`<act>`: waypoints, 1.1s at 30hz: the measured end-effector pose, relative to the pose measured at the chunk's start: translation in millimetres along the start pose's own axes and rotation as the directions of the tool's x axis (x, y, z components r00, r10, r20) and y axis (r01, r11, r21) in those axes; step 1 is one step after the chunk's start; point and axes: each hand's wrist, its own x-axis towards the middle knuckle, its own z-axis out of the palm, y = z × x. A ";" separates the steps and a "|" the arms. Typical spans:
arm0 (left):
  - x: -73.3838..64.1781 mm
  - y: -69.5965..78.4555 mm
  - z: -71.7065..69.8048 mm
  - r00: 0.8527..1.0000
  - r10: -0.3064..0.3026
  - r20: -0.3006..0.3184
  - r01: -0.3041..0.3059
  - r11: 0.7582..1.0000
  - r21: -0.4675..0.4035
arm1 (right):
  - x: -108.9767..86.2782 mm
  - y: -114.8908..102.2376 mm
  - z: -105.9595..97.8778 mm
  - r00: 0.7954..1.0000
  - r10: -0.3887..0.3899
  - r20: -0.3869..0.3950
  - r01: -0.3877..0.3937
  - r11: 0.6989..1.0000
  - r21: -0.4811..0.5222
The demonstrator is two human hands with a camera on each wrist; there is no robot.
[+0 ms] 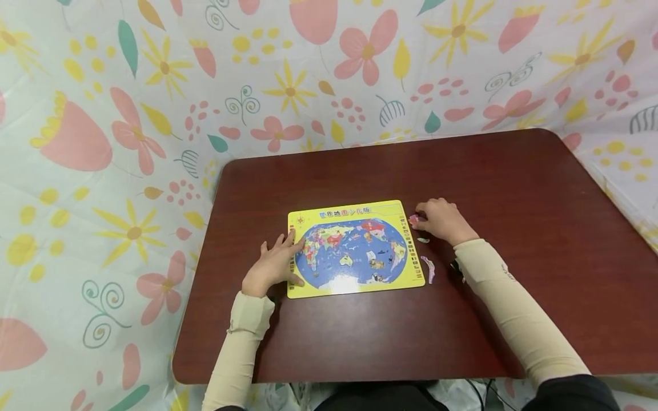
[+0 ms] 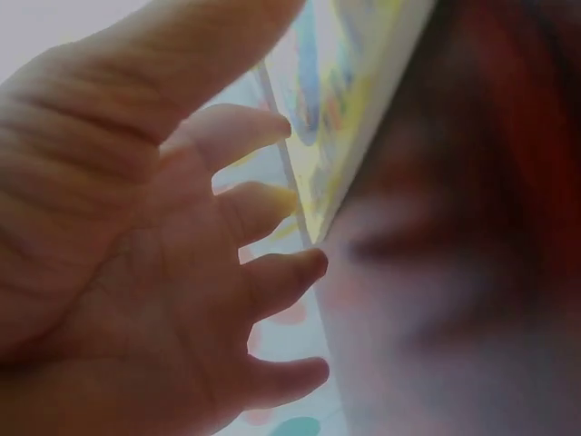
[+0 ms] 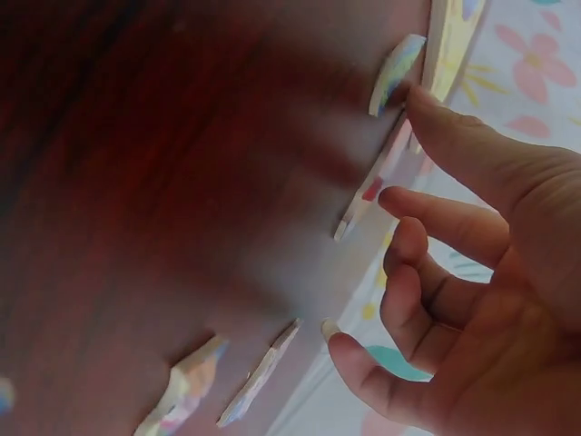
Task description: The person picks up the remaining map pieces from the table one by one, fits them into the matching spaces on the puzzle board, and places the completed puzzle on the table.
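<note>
A yellow-bordered world map puzzle board lies flat on the table. My left hand rests at its left edge, fingers spread, fingertips over the yellow border; in the left wrist view the board corner shows beyond the fingers. Just past the board's right edge, my right hand reaches down over a pink puzzle piece. The right wrist view shows a gap between thumb and index finger, with the index fingertip right at a flat pinkish piece. A small green-and-blue piece lies by the thumb tip.
A long pink-purple piece and a small pale piece lie right of the board. Two further pieces, one jagged, show low in the right wrist view. The brown table meets a flower-printed cloth behind.
</note>
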 end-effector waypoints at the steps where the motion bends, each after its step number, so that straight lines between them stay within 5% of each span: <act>1: -0.7 -0.2 1.9 1.000 0.001 0.008 -0.001 1.000 -0.004 | 0.1 -0.2 1.7 1.000 0.001 0.006 -0.001 1.000 0.001; 23: 4.2 -3.4 -1.1 0.999 0.006 0.038 -0.006 1.000 0.001 | 3.3 -9.6 1.7 0.984 -0.163 -0.071 0.144 0.966 -0.212; 33: 5.9 -2.7 -3.5 0.998 0.007 0.060 -0.006 1.000 -0.019 | 15.1 -38.3 -10.3 0.974 -0.216 -0.068 0.195 0.953 -0.234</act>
